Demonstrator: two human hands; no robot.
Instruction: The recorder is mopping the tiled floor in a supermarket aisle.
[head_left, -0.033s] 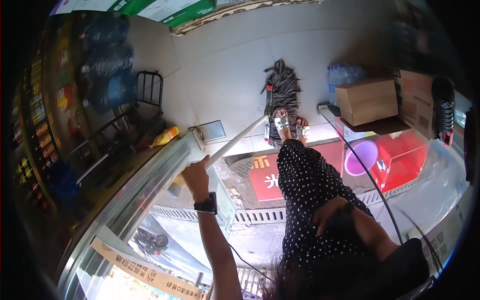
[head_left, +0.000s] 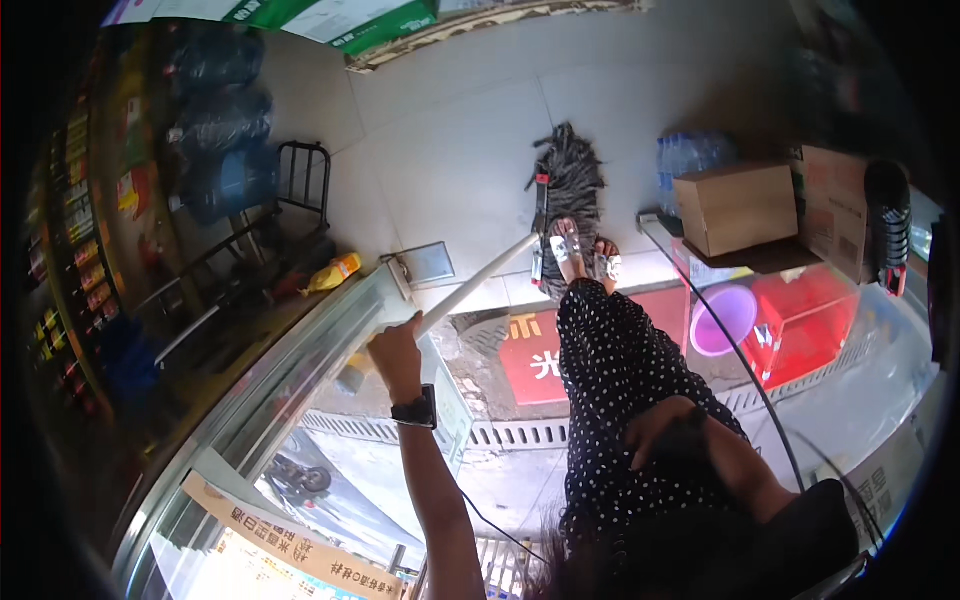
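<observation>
My left hand [head_left: 397, 352] is wrapped round the upper end of the pale handle of a mop [head_left: 480, 285], a dark watch [head_left: 413, 410] on its wrist. The handle slants away to the right, down to the floor. There the mop's head of dark grey strands [head_left: 570, 170] lies spread on the tiles, with a red-and-black frame along its left side. My feet in shiny sandals [head_left: 565, 238] overlap the near end of the strands. Against my black polka-dot clothing rests my right hand [head_left: 660, 430], its fingers loosely extended; a dark shape hides part of it.
To the left run a glass counter [head_left: 300, 375], a black metal cart [head_left: 305, 185] and large water bottles [head_left: 225, 180]. Cardboard boxes [head_left: 735, 205], a purple basin [head_left: 723, 318] and a red crate [head_left: 805, 320] stand right. A red mat [head_left: 640, 330] lies at the threshold, and a black cable [head_left: 740, 350] crosses nearby.
</observation>
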